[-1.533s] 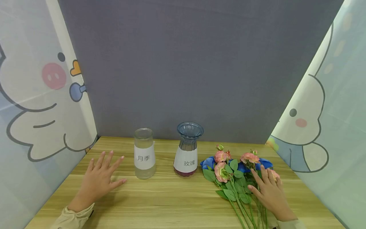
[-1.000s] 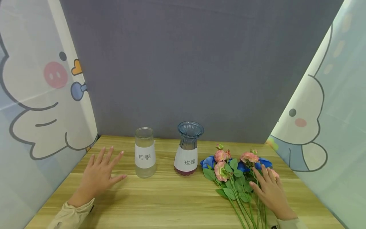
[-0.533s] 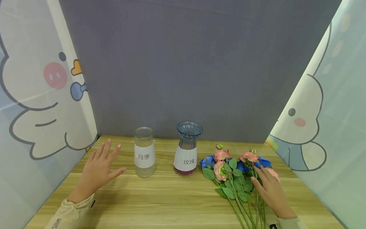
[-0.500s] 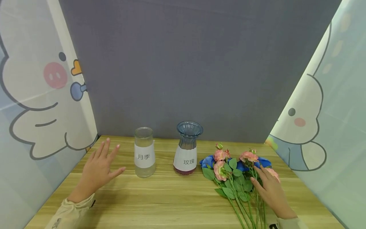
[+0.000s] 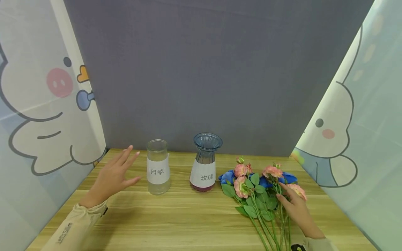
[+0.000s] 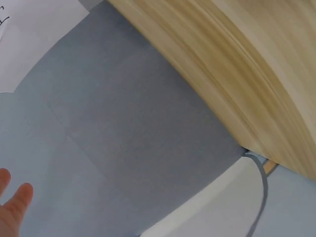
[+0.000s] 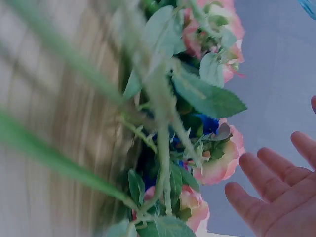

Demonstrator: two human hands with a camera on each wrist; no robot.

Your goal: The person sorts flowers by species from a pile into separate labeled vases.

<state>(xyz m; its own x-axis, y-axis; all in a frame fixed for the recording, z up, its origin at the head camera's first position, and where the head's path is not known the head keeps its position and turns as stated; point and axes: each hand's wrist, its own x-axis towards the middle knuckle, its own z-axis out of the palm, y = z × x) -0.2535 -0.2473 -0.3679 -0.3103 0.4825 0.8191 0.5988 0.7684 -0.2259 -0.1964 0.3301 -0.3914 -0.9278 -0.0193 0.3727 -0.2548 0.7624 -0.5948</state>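
My left hand (image 5: pixel 114 174) hovers with fingers spread, left of a clear glass vase (image 5: pixel 158 188) with a white label. In the left wrist view only a few fingertips of the left hand (image 6: pixel 15 207) show. To the right stands a blue flared-neck vase (image 5: pixel 208 143), also labelled, its base purple. My right hand (image 5: pixel 296 207) reaches over the right side of a bunch of pink flowers (image 5: pixel 241 187), its fingertips close to an upper stem. In the right wrist view the right hand (image 7: pixel 276 197) has its fingers extended beside the pink blooms (image 7: pixel 222 158), holding nothing.
Blue flowers (image 5: pixel 227 177) lie among the pink ones, with long green stems (image 5: pixel 262 226) running to the table's front edge. The wooden table (image 5: pixel 176 223) is bounded by a grey back panel (image 5: pixel 201 76) and cartoon-print curtains on both sides.
My left hand has risen and turned more sideways, moving slightly toward the clear vase. My right hand has turned and its fingers have drawn in near the stem. Vases and flowers stay put.
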